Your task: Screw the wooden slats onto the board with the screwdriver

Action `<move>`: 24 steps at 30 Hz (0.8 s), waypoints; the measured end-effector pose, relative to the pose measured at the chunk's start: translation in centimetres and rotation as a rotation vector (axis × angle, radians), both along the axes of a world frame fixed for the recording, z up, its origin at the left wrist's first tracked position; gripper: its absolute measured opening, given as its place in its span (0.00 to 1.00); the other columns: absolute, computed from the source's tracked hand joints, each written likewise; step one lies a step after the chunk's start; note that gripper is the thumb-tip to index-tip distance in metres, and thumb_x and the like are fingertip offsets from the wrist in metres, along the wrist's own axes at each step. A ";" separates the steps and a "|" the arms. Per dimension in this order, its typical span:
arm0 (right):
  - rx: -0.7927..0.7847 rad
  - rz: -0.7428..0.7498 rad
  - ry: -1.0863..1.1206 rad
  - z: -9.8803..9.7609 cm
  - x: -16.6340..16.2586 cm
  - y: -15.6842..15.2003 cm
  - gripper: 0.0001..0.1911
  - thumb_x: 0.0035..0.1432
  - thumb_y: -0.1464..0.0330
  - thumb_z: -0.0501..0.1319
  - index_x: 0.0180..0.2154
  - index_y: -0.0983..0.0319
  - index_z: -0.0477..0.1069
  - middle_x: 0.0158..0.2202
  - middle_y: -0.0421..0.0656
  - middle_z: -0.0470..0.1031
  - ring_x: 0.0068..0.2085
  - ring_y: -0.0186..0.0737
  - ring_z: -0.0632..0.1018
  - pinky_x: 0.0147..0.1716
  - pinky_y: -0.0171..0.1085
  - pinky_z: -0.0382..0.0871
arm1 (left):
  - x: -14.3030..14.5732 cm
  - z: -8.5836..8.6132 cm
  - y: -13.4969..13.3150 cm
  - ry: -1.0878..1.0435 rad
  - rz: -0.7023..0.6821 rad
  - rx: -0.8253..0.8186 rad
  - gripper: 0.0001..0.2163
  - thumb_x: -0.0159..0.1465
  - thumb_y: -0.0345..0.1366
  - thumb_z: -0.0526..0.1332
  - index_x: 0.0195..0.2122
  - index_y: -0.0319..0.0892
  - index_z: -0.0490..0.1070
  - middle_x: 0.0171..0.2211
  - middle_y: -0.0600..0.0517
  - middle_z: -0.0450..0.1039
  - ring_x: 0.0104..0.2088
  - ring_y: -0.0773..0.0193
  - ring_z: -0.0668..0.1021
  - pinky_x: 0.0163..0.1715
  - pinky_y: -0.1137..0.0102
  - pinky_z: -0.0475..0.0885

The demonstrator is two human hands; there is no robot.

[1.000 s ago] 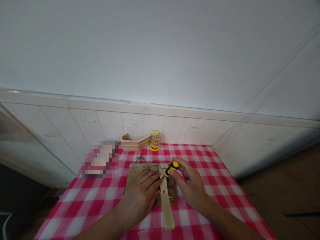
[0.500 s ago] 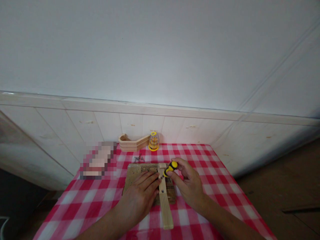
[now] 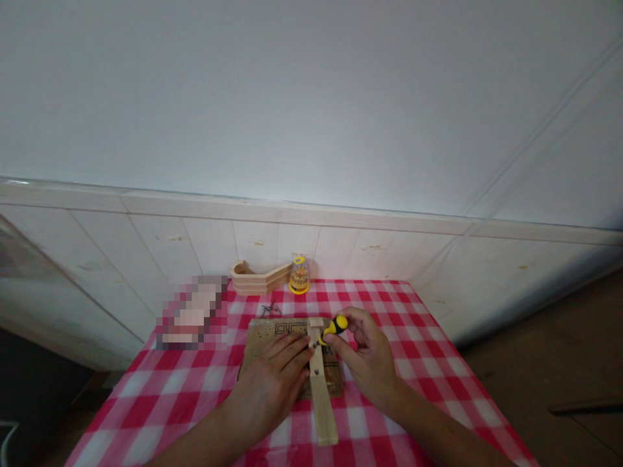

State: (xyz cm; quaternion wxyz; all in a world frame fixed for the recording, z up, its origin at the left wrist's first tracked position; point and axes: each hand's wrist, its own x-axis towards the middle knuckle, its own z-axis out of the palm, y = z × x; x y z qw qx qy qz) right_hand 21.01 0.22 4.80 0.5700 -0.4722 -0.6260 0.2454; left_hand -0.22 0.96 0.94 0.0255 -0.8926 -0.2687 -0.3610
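Note:
My right hand (image 3: 372,363) is closed around a short yellow-and-black screwdriver (image 3: 333,329), tilted with its tip end down at a narrow wooden piece (image 3: 323,408). A dark screw head (image 3: 316,372) shows in this wood below the tool. My left hand (image 3: 272,373) lies with fingers stretched out over a brown printed packet (image 3: 257,334), its fingertips touching the left edge of the wood. The packet lies under the wooden piece, whose near end reaches past it over the tablecloth. My left thumb is mostly hidden.
Behind the packet lie several loose dark screws (image 3: 270,309). Stacked wooden hook-shaped parts (image 3: 253,282) and a clear yellow-based screwdriver-bit container (image 3: 299,275) stand against the panelled wall (image 3: 350,250). A blurred-out flat item (image 3: 197,311) is on the checkered tablecloth (image 3: 418,344) at left.
The screwdriver's handle has shifted very slightly to the right, with small motion in my right fingers. My left hand and the wooden piece stay in place.

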 end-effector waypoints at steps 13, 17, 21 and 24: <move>-0.025 0.001 -0.018 0.2 -0.1 -0.2 0.13 0.57 0.67 0.70 0.45 0.57 0.75 0.38 0.43 0.82 0.38 0.42 0.83 0.39 0.39 0.81 | -0.1 0.2 0.0 0.004 -0.006 -0.012 0.15 0.70 0.26 0.55 0.55 0.38 0.75 0.53 0.42 0.81 0.53 0.51 0.83 0.54 0.53 0.81; 0.001 0.001 -0.046 0.1 0.0 -0.2 0.14 0.59 0.67 0.69 0.48 0.56 0.76 0.41 0.44 0.83 0.40 0.43 0.84 0.42 0.41 0.82 | 0.0 0.2 0.1 -0.003 -0.010 -0.017 0.15 0.70 0.27 0.55 0.55 0.38 0.74 0.53 0.42 0.81 0.54 0.49 0.82 0.52 0.51 0.82; -0.003 0.028 -0.057 0.1 0.0 -0.4 0.16 0.61 0.68 0.66 0.52 0.56 0.76 0.43 0.45 0.84 0.42 0.44 0.85 0.46 0.43 0.82 | -0.1 0.2 0.1 0.011 -0.014 -0.042 0.15 0.71 0.27 0.55 0.56 0.38 0.74 0.53 0.41 0.81 0.54 0.49 0.82 0.52 0.50 0.81; 0.005 0.041 -0.063 0.3 0.0 -0.6 0.15 0.62 0.68 0.66 0.51 0.56 0.75 0.42 0.45 0.84 0.41 0.43 0.85 0.45 0.42 0.82 | -0.1 0.1 0.1 0.009 -0.014 -0.058 0.15 0.71 0.27 0.55 0.56 0.38 0.74 0.54 0.42 0.80 0.53 0.49 0.83 0.53 0.49 0.81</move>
